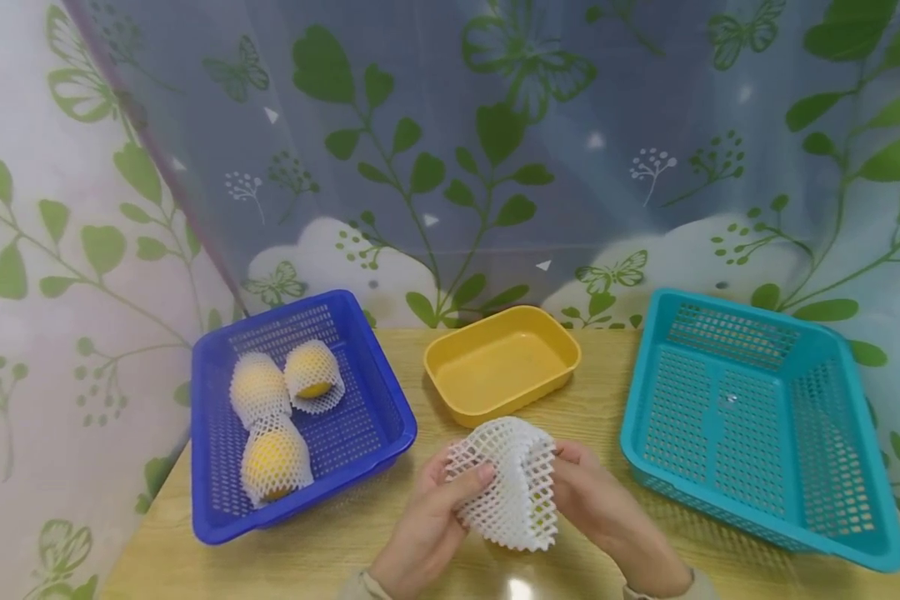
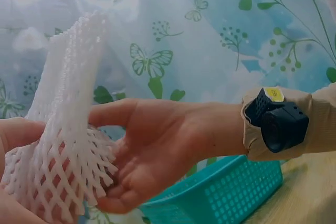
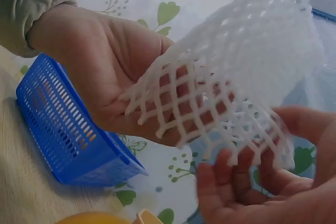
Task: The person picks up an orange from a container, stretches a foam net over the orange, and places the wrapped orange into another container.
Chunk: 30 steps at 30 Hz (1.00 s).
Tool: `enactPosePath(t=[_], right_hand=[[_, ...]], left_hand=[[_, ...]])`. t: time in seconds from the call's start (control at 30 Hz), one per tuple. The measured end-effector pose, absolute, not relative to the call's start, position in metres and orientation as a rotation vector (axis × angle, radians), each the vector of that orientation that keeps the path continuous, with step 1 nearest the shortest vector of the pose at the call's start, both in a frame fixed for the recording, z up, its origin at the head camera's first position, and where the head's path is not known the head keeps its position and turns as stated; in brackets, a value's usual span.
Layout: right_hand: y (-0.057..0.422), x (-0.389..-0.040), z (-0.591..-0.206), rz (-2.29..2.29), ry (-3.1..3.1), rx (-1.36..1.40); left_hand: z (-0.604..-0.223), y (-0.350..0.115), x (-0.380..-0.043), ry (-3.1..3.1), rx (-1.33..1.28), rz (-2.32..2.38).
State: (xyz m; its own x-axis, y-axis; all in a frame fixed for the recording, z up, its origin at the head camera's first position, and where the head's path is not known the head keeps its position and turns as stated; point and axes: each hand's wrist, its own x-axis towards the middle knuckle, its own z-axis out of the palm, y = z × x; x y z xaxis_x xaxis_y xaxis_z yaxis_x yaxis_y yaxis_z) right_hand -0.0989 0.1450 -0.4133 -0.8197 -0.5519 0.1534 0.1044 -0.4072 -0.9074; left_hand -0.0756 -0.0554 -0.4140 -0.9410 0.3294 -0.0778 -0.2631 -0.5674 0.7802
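A white foam net sleeve (image 1: 502,483) is held up between both hands above the front of the table, with no fruit visible through its mesh. My left hand (image 1: 429,521) grips its left side, thumb across the front and fingers behind. On the other side, my right hand (image 1: 603,512) holds the edge between thumb and fingers. In the right wrist view the net (image 3: 252,51) flares at its lower, open rim, where the right hand's fingers (image 3: 247,177) curl at the mesh. The left hand (image 3: 110,66) shows partly through the netting there.
On the left, a blue basket (image 1: 360,467) contains three yellow round fruits (image 1: 258,387) in white foam nets. A yellow plastic tray (image 1: 502,367) sits behind the hands. At right stands a teal basket (image 1: 750,417). A patterned curtain (image 1: 450,167) hangs behind the wooden table (image 1: 345,533).
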Motion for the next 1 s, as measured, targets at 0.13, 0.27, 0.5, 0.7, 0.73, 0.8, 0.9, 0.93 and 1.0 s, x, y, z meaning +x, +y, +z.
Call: enactPosePath(t=[0.13,0.27,0.5,0.7,0.73,0.8,0.9,0.93,1.0], right_hand=[[0.144,-0.098,-0.408,-2.368,1.323,-0.623],[0.142,-0.097,-0.407,-2.395,1.188,-0.609],[0.142,-0.097,-0.410,-2.404,1.115,-0.493],[0.147,-0.099,-0.418,-2.380,1.259,-0.281],[0.148,-0.099,-0.421,-2.372,1.304,-0.229],[0.150,-0.099,-0.426,-2.348,1.387,-0.111],[0.153,-0.100,-0.437,-2.305,1.490,0.047],[0.154,-0.100,-0.441,-2.293,1.514,0.090],[0.157,-0.100,-0.449,-2.273,1.541,0.146]], left_hand=[[-0.417,-0.055,-0.078,1.258,0.115,2.489],[-0.421,-0.055,-0.079,1.218,0.115,2.457],[-0.431,-0.057,-0.082,1.114,0.084,2.469],[-0.444,-0.055,-0.089,1.122,-0.067,2.547],[-0.447,-0.055,-0.090,1.135,-0.094,2.560],[-0.454,-0.055,-0.091,1.168,-0.133,2.575],[-0.466,-0.055,-0.093,1.217,-0.159,2.584],[-0.471,-0.054,-0.093,1.228,-0.157,2.581],[-0.478,-0.053,-0.093,1.259,-0.153,2.570]])
